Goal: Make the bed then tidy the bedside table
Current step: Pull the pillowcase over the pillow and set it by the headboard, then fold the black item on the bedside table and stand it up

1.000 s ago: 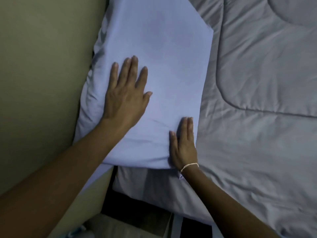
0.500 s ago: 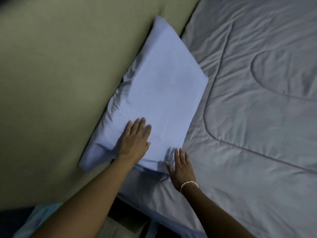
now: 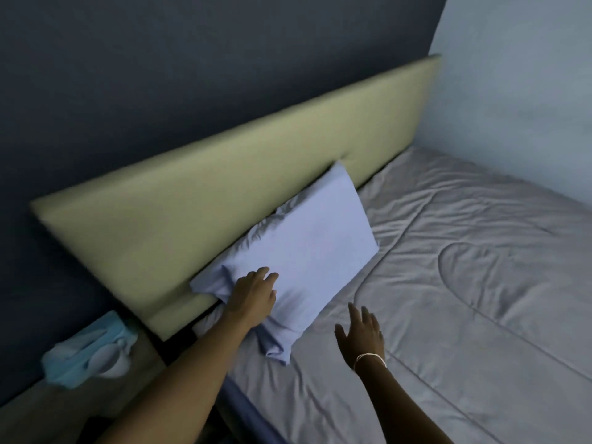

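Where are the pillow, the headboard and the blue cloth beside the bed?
pillow [image 3: 317, 248], head view, middle of its flat top.
headboard [image 3: 198, 203], head view, middle of its padded front.
blue cloth [image 3: 86, 350], head view, middle of the crumpled heap.

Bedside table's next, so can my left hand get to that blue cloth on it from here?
Probably yes. The left hand rests on the pillow, and the blue cloth lies to its left past the headboard end, nothing between them.

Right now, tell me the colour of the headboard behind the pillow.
Pale olive-beige headboard, plain, no pattern; the head view shows it.
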### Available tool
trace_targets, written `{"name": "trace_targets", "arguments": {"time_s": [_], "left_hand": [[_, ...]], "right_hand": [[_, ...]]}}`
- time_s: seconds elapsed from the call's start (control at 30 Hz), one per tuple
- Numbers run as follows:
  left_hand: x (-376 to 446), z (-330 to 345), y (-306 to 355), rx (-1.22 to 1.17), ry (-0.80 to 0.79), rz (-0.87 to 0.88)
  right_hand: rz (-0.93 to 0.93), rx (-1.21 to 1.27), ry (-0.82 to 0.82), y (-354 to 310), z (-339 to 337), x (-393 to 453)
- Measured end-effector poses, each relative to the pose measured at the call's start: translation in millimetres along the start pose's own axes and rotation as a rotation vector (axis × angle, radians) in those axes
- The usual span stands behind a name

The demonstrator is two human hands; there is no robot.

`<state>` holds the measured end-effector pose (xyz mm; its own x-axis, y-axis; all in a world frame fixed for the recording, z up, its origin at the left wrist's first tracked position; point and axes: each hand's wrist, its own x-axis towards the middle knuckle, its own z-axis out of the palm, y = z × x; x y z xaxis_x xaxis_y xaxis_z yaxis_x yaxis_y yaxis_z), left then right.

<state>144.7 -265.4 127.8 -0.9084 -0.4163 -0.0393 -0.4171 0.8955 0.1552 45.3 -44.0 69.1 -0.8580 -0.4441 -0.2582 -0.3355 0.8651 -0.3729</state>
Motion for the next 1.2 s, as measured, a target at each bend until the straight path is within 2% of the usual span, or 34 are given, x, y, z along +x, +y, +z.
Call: {"name": "trace_targets", "arguments": {"time_s": [0.2, 0.43, 0.7, 0.9, 1.03, 1.2], "left_hand": [[-54.4, -17.0, -14.4, -0.019, 0.031, -0.19], [-104.3, -24.2, -46.0, -0.063, 0.117, -0.321], [-220.3, 1.9, -120.5, -0.134, 0.129, -0.644], [-302.3, 38.3, -173.9, -0.213, 0.055, -0.873], [-344.2, 61.6, -197.4, -0.292, 0.014, -0.983], [-381.7, 82.1, -219.2, -0.344, 0.017, -1.027]], "right_hand": [[-0.178, -0.033, 0.035, -43.5, -21.0, -18.0], [-0.362, -0.09, -0.037, -103.5, -8.9, -39.4], [-0.565, -0.202, -0.219, -165.7, 50.3, -77.9], [-0.679, -0.268, -0.318, -218.3, 103.9, -103.8], [-0.712, -0.293, -0.38, -244.3, 141.3, -125.6], [-0.74, -0.282, -0.488, -262.5, 182.3, -149.7]]}}
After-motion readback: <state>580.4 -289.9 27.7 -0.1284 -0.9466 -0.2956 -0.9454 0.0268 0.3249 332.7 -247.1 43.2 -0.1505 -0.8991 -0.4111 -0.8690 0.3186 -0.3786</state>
